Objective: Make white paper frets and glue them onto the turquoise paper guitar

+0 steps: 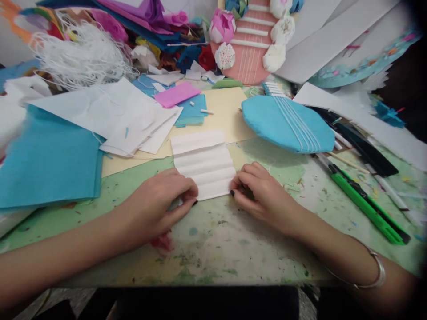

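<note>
A small sheet of white paper with several crosswise creases lies on the paint-stained table between my hands. Its near corners are pinched: my left hand has thumb and fingers closed on the left one, and my right hand is closed on the right one. Behind the sheet is cream card. To the right sits a blue oval piece with white strings stretched across it.
Blue paper and white sheets are stacked at left. A green box cutter lies at right. Tangled white string and a pink decorated board with paper flowers stand at the back. A pink paper piece rests mid-table.
</note>
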Available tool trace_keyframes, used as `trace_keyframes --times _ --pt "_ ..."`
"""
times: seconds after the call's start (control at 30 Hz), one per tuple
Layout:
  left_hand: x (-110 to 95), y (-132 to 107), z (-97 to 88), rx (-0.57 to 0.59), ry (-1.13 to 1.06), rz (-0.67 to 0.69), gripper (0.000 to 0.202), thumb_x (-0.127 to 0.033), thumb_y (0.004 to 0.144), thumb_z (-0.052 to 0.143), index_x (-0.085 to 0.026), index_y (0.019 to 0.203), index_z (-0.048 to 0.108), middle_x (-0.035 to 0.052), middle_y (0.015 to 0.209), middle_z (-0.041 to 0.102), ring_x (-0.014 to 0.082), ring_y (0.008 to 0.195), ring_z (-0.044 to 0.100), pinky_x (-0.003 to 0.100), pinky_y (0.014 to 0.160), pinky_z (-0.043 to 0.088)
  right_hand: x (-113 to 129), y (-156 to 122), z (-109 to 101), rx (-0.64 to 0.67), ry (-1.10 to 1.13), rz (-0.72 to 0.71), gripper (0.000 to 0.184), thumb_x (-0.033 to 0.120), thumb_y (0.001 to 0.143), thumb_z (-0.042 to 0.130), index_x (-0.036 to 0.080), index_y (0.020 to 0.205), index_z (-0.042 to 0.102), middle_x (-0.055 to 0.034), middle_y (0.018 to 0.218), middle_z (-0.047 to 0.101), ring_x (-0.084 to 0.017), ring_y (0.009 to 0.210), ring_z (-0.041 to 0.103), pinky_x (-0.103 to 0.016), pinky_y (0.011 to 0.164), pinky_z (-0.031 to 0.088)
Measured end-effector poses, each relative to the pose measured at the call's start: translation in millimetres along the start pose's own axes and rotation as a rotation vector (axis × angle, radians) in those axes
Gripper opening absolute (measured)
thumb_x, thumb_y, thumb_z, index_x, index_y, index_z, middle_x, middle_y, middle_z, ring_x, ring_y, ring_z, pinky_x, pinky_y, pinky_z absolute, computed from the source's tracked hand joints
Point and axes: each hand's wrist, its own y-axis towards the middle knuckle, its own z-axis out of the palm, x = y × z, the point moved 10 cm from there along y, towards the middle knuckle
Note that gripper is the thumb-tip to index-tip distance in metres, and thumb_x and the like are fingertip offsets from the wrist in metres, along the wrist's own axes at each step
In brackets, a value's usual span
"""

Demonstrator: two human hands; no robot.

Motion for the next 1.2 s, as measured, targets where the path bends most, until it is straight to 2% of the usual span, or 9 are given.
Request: trace_keyframes --times 0.13,0.27,0.4,0.57,0.7,0.8,1.03,1.2 --pt "5 2 4.9 0.064 -0.044 -0.037 0.013 -0.016 0.084 0.045 -0.018 0.077 0.055 0.0002 0.071 0.056 0.0136 0.068 0.051 0.025 0.062 0.041 -3 1 -2 -0.029 -0.03 0.025 0.01 0.012 0.082 0.051 0.017 0.074 0.054 -0.0042 0.078 0.053 -0.018 0.08 0.044 -0.032 0.075 0.035" --pt "6 3 4.1 0.058 -0.06 -0.044 0.014 -0.016 0.084 0.046 -0.018 0.079 0.058 0.0014 0.078 0.057 0.013 0.071 0.053 0.024 0.063 0.042 -7 1 -4 -0.038 -0.023 0.076 0.011 0.014 0.083 0.052 0.017 0.073 0.054 -0.0049 0.078 0.053 -0.019 0.08 0.045 -0.032 0.075 0.035" --pt "0 2 3.9 0.039 -0.06 0.015 0.018 -0.014 0.087 0.044 -0.019 0.084 0.061 0.0016 0.081 0.06 0.0132 0.075 0.055 0.024 0.067 0.044 -10 0 -7 -0.066 0.0 0.107 0.007 0.014 0.081 0.055 0.017 0.074 0.056 -0.0051 0.08 0.053 -0.02 0.083 0.046 -0.033 0.075 0.035" --pt "-10 -1 0.2 -0.013 -0.019 0.096 0.021 -0.014 0.089 0.044 -0.02 0.088 0.065 0.0027 0.084 0.062 0.0135 0.079 0.057 0.024 0.07 0.046 -2 0 -13 -0.136 0.023 -0.004 0.011 0.007 0.076 0.056 0.017 0.078 0.057 -0.0047 0.081 0.052 -0.019 0.082 0.046 -0.032 0.074 0.036" --pt "-20 -6 -2.0 -0.038 0.054 0.171 0.02 -0.012 0.089 0.045 -0.018 0.087 0.064 0.0048 0.085 0.062 0.0155 0.08 0.056 0.027 0.071 0.047 12 -2 -14 -0.138 -0.011 -0.172 0.016 0.006 0.082 0.05 0.018 0.083 0.06 -0.0053 0.082 0.051 -0.019 0.082 0.043 -0.033 0.073 0.037" --pt "-22 -8 0.4 -0.025 0.097 0.209 0.018 -0.013 0.089 0.046 -0.017 0.089 0.063 0.0054 0.085 0.061 0.0167 0.081 0.056 0.029 0.072 0.047 20 -5 -16 -0.139 -0.067 -0.247 0.017 0.011 0.086 0.047 0.017 0.084 0.062 -0.0066 0.081 0.051 -0.02 0.083 0.041 -0.034 0.072 0.036" --pt "-25 -12 -1.1 -0.071 0.192 0.222 0.017 -0.015 0.09 0.047 -0.017 0.083 0.062 0.005 0.084 0.062 0.0172 0.079 0.057 0.029 0.069 0.045 25 -4 -11 -0.117 -0.261 -0.266 0.023 0.017 0.092 0.044 0.015 0.08 0.064 -0.0085 0.08 0.054 -0.021 0.083 0.041 -0.036 0.072 0.033" --pt "-29 -12 -4.6 -0.156 0.271 0.218 0.018 -0.011 0.087 0.048 -0.018 0.073 0.059 0.0035 0.071 0.058 0.0177 0.07 0.053 0.032 0.067 0.045 20 1 -4 -0.072 -0.317 -0.217 0.024 0.017 0.092 0.041 0.014 0.081 0.062 -0.01 0.083 0.054 -0.021 0.083 0.042 -0.036 0.072 0.033"
